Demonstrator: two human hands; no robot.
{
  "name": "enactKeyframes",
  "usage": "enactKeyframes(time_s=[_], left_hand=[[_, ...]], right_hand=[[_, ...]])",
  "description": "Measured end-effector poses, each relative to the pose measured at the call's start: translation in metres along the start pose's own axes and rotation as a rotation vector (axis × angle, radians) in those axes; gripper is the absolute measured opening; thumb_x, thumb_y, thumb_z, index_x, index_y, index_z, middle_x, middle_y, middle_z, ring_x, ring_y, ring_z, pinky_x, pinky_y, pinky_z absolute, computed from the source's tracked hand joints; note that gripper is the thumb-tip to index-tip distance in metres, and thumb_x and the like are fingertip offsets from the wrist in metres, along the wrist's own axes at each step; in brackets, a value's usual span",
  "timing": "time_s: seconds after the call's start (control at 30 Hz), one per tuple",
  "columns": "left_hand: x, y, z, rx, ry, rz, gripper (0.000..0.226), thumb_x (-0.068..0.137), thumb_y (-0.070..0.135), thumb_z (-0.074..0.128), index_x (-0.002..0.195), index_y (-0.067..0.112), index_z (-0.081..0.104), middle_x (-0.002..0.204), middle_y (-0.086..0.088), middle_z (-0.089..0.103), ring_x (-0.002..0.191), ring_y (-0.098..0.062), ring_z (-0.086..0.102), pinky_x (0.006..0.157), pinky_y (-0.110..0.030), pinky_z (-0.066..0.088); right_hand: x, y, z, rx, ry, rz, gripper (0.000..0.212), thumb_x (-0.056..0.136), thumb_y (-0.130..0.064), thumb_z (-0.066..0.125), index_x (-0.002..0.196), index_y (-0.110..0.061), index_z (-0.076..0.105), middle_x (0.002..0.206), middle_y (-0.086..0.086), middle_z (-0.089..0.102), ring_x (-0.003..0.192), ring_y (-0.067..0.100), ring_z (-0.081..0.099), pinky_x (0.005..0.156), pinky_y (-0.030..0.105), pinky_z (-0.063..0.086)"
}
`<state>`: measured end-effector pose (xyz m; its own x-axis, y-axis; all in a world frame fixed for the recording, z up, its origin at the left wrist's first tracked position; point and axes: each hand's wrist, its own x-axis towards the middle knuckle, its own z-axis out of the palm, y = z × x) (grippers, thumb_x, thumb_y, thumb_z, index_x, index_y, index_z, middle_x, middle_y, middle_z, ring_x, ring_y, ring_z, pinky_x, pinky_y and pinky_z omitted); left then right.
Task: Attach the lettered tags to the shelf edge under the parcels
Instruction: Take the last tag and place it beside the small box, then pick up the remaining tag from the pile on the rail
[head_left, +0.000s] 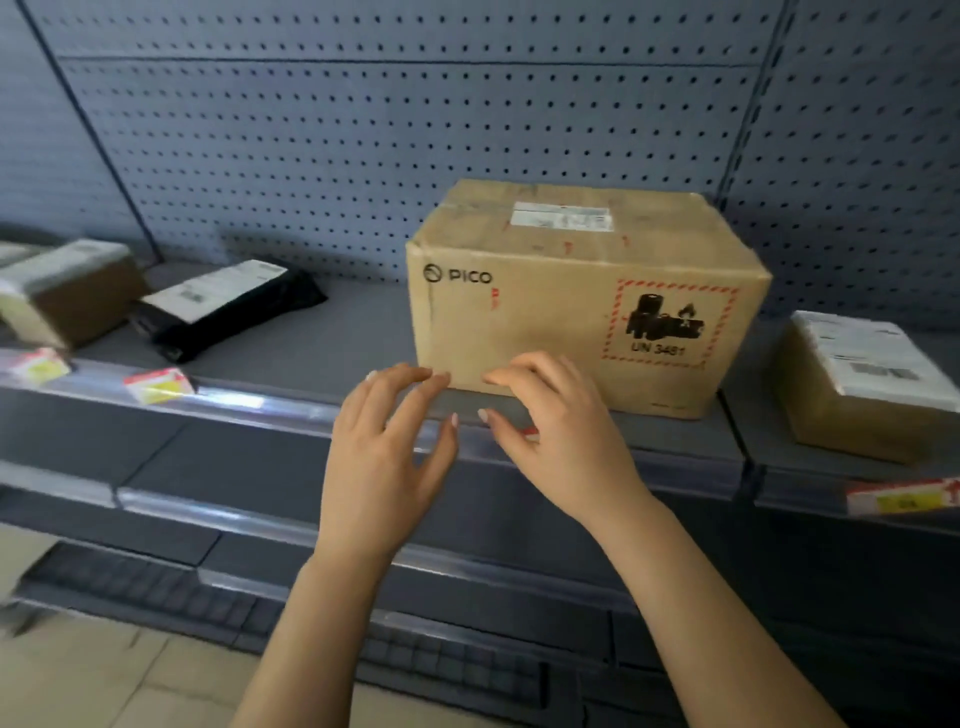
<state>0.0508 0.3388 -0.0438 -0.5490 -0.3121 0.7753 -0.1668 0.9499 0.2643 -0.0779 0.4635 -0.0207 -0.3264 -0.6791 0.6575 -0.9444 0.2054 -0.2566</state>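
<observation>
A large brown PICO carton (587, 296) stands on the grey shelf (332, 338). Both my hands are at the clear shelf edge rail (260, 402) just below the carton's front. My left hand (395, 447) has its fingers spread and loose and holds nothing. My right hand (556, 431) lies over the rail, and a sliver of a red tag (530, 432) shows between its thumb and palm; most of that tag is hidden. Three red-and-yellow tags sit in the rail: one far left (39, 366), a second beside it (158, 384), a third at the right (904, 499).
A black mailer bag (228, 306) and a small brown box (67, 296) lie on the shelf at left. Another taped parcel (872, 384) sits at right. Grey pegboard (363, 156) backs the shelf. Lower shelves (260, 519) jut out beneath my arms.
</observation>
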Motion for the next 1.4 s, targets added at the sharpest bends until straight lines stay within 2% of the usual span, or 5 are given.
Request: enactKeyframes(time_s=[0.37,0.53,0.67,1.17,1.4], left_hand=[[-0.047,-0.143,-0.148,0.305,-0.013,-0.196,0.046,0.087,0.029,0.063,0.13,0.013,0.057,0.123,-0.005,0.057,0.115,-0.023,0.052,0.099,-0.034,0.039],[-0.063,-0.197,-0.194,0.412,0.007,-0.311,0.05,0.087,0.036,0.058,0.133,0.016,0.054,0.129,-0.005,0.055,0.122,-0.023,0.048,0.111,-0.044,0.031],[-0.073,-0.229,-0.223,0.448,0.033,-0.376,0.051,0.087,0.033,0.062,0.133,0.015,0.054,0.131,-0.006,0.054,0.122,-0.025,0.049,0.106,-0.052,0.037],[-0.101,-0.403,-0.325,0.647,0.132,-0.568,0.047,0.086,0.033,0.062,0.131,0.02,0.054,0.131,0.001,0.054,0.121,-0.02,0.048,0.103,-0.037,0.036],[-0.072,-0.512,-0.358,0.736,0.149,-0.624,0.054,0.083,0.025,0.073,0.133,0.02,0.054,0.13,-0.002,0.055,0.122,-0.022,0.05,0.103,-0.05,0.041]], right_hand=[[0.074,-0.166,0.119,0.24,-0.136,-0.197,0.044,0.083,-0.025,0.068,0.124,-0.016,0.055,0.116,0.002,0.056,0.107,0.024,0.051,0.091,0.036,0.041],[0.095,-0.226,0.162,0.311,-0.189,-0.26,0.053,0.083,-0.028,0.068,0.131,-0.018,0.049,0.128,0.003,0.05,0.119,0.023,0.045,0.099,0.037,0.037],[0.108,-0.264,0.19,0.363,-0.243,-0.298,0.057,0.084,-0.029,0.067,0.135,-0.019,0.045,0.132,0.002,0.047,0.122,0.021,0.041,0.102,0.037,0.036],[0.22,-0.418,0.35,0.504,-0.405,-0.541,0.057,0.087,-0.034,0.062,0.139,-0.023,0.04,0.137,-0.002,0.04,0.127,0.017,0.034,0.103,0.027,0.027],[0.315,-0.487,0.44,0.557,-0.416,-0.604,0.057,0.088,-0.031,0.06,0.14,-0.026,0.037,0.142,-0.004,0.04,0.132,0.013,0.029,0.11,0.029,0.021]])
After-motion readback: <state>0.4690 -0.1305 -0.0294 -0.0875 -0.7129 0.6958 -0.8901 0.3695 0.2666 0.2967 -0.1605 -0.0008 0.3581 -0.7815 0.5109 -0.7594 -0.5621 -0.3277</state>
